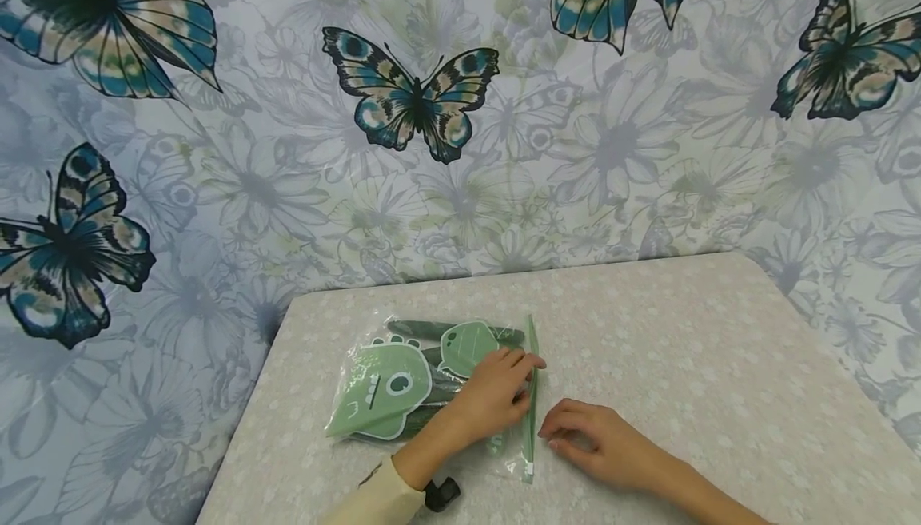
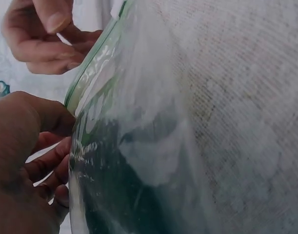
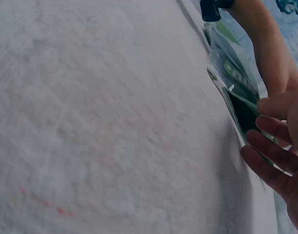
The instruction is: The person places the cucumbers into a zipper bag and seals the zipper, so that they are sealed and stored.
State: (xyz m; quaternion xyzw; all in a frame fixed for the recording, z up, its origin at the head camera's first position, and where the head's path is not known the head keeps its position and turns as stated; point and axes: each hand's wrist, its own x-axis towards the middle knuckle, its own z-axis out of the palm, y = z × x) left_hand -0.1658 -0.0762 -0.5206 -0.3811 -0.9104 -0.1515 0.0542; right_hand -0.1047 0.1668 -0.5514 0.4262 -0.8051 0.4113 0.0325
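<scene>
A clear zip bag (image 1: 388,405) with a green cartoon dinosaur print lies flat on the table, long dark green things inside it. Its green zip strip (image 1: 532,341) runs along the right side, with a whitish slider (image 1: 528,469) at the near end. My left hand (image 1: 496,389) lies across the bag and pinches its edge by the strip; in the left wrist view the thumb (image 2: 58,117) meets the plastic. Just right of the strip is my right hand (image 1: 600,441), fingers loosely bent and holding nothing. The right wrist view shows its fingers (image 3: 268,168) beside the bag's mouth.
The table (image 1: 683,349) has a pale floral cover and meets a butterfly-patterned wall (image 1: 446,213) at the back. A black strap-like piece (image 1: 442,495) shows at the left wrist, below a cream sleeve (image 1: 381,497).
</scene>
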